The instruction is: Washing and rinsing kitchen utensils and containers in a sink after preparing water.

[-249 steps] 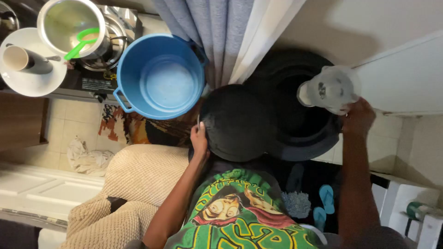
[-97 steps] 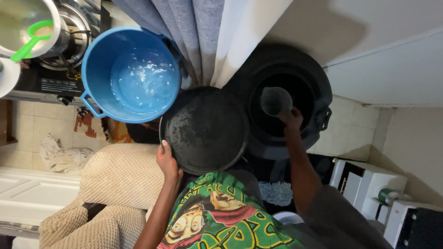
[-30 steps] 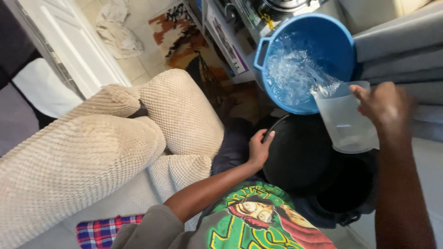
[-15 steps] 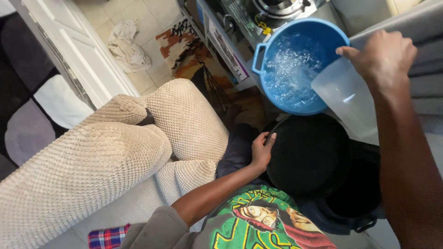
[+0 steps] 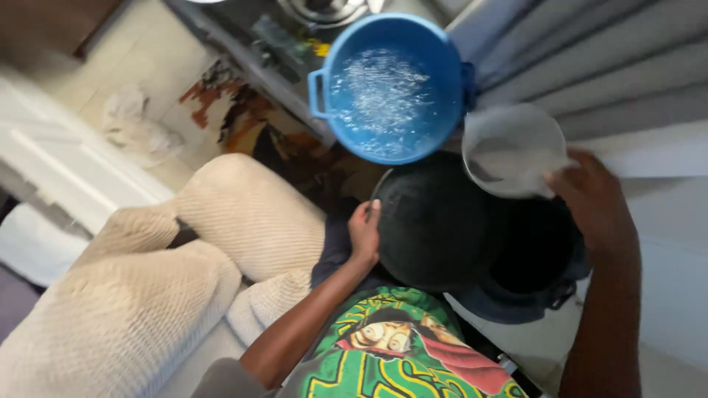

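Jug (image 5: 510, 149): we hold it in our right hand (image 5: 594, 195), fingers closed round its near rim, above and between the blue bucket (image 5: 389, 87) and the black barrel (image 5: 535, 254). It is pale, translucent plastic, its mouth turned up toward us; we cannot tell whether any water is left in it, though it looks near empty.

Our left hand (image 5: 365, 232) grips the edge of the round black lid (image 5: 436, 221), fingers curled over the rim, holding it tilted beside the barrel's mouth.

Risks, as we judge them:
- The jug is held by one edge only. A wet rim could slip in our fingers and the jug drop onto the lid or into the barrel.
- It hangs over the gap between bucket and barrel, so any drip or tip would land on the lid or the patterned rug (image 5: 243, 118) below rather than in a vessel.
- The lid is held one-handed at its edge. If the grip loosens it may slide off and knock the bucket, which stands just beside it.
- The bucket sits close to the grey curtain (image 5: 590, 66); a splash would wet the cloth.

Containers:
- Bucket: partly filled with clear water, surface rippled and glinting. One handle shows on its left side.
- Barrel: mouth dark, partly covered by the lid; we cannot see its contents.
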